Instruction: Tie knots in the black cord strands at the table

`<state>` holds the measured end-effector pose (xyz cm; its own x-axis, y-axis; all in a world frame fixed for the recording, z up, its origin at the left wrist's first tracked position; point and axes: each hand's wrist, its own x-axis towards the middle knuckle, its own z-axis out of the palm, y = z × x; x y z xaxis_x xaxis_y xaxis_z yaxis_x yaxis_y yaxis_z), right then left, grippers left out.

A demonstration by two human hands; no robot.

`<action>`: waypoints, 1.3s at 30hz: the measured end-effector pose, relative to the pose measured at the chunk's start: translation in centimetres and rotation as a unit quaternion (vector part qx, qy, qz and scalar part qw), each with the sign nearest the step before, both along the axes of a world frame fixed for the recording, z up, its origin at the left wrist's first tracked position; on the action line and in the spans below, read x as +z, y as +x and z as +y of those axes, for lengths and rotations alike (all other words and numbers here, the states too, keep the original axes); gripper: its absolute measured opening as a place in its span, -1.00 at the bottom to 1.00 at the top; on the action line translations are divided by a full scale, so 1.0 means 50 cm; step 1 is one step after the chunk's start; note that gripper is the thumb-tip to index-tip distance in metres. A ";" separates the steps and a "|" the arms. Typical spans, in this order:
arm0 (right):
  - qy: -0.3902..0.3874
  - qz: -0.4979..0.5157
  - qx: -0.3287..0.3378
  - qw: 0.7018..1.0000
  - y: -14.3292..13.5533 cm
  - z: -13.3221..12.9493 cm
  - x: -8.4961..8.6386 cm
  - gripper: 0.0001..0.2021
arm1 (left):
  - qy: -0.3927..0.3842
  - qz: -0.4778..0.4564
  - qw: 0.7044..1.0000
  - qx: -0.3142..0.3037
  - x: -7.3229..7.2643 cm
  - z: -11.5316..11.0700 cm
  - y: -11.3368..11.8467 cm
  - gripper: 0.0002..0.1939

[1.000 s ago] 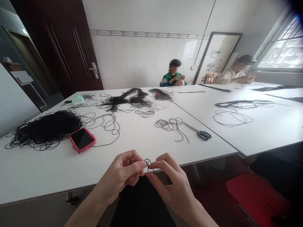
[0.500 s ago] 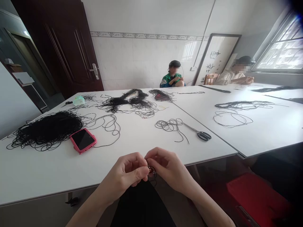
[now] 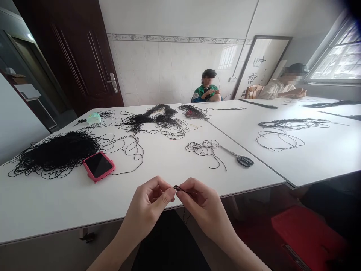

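Close to the front edge of the white table, my left hand and my right hand meet almost fingertip to fingertip. Between them is a small looped black cord, pinched by thumb and fingers on both sides. A thin end of it hangs below my right hand. Beyond my hands lie a loose coil of black cord and scissors with dark handles, their blades touching or close to the coil.
At left are a big black cord heap and a pink-cased phone. More cord bundles and a pale green container lie farther back. Two people sit beyond the table. A red stool stands at lower right.
My hands have risen slightly and the fingertips have parted a little. The cord between them now shows as a small loop above the fingertips. The view has shifted slightly.
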<state>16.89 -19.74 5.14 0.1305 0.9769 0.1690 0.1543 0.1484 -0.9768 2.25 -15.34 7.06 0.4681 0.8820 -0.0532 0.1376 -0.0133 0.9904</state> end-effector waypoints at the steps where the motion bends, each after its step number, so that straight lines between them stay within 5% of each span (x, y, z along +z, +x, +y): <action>1: 0.003 -0.006 -0.002 1.000 -0.001 0.000 0.000 -0.84 | 0.008 0.007 1.000 0.007 -0.001 -0.001 0.001 -0.72; 8: -0.034 0.027 0.058 0.997 0.009 -0.001 0.007 -0.77 | -0.018 -0.050 0.998 -0.022 -0.016 0.000 0.003 -0.71; 20: -0.051 -0.037 0.058 0.996 0.028 0.000 0.008 -0.72 | -0.107 -0.111 0.987 -0.034 -0.023 -0.003 0.012 -0.73; 25: 0.100 -0.110 -0.090 0.985 0.019 0.007 -0.030 -0.69 | -0.171 -0.180 0.968 -0.026 -0.020 -0.006 0.021 -0.74; 29: 0.322 -0.223 -0.239 0.888 0.004 0.010 -0.048 -0.76 | -0.218 -0.207 0.954 -0.002 -0.031 -0.009 0.028 -0.74; 33: 0.401 -0.353 -0.270 0.801 -0.004 0.010 -0.041 -0.86 | -0.219 -0.203 0.954 0.009 -0.037 -0.012 0.032 -0.74; 35: 0.400 -0.362 -0.264 0.800 -0.005 0.011 -0.038 -0.86 | -0.205 -0.201 0.958 0.014 -0.037 -0.012 0.033 -0.75; 39: 0.356 -0.315 -0.224 0.851 -0.006 0.013 -0.040 -0.89 | -0.152 -0.170 0.974 0.015 -0.039 -0.006 0.031 -0.75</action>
<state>16.60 -19.07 3.15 0.1265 0.4735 0.8717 0.8110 0.4567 -0.3657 3.78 -15.65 5.14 0.4793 0.8627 -0.1610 -0.2019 0.2869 0.9364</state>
